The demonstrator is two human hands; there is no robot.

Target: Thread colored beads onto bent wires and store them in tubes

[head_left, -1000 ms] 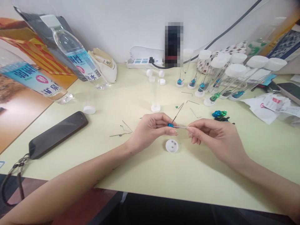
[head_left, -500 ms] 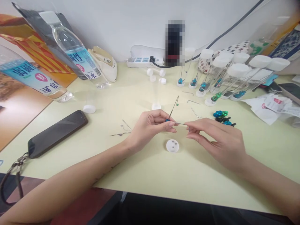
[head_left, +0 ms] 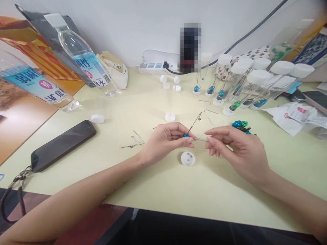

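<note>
My left hand (head_left: 166, 137) pinches a small blue bead-like part (head_left: 185, 135) with a thin dark rod (head_left: 194, 122) rising from it to a tiny green tip. My right hand (head_left: 236, 149) pinches a thin metal pin (head_left: 200, 139) whose end meets the blue part. Both hands hover just above a pale green table (head_left: 178, 190). A white round cap (head_left: 187, 158) with two holes lies right below them.
A black phone (head_left: 62, 144) lies at the left, beside tilted water bottles (head_left: 84, 58). Capped clear tubes (head_left: 245, 85) holding coloured parts stand at the back right. Loose pins (head_left: 133, 141), white caps (head_left: 97, 118), blue and green beads (head_left: 240, 124) and a power strip (head_left: 155, 68) are scattered around.
The dark rod swung upright half a second ago and now leans right again. My right hand shifted slightly right and down along the pin. My left hand stayed about where it was.
</note>
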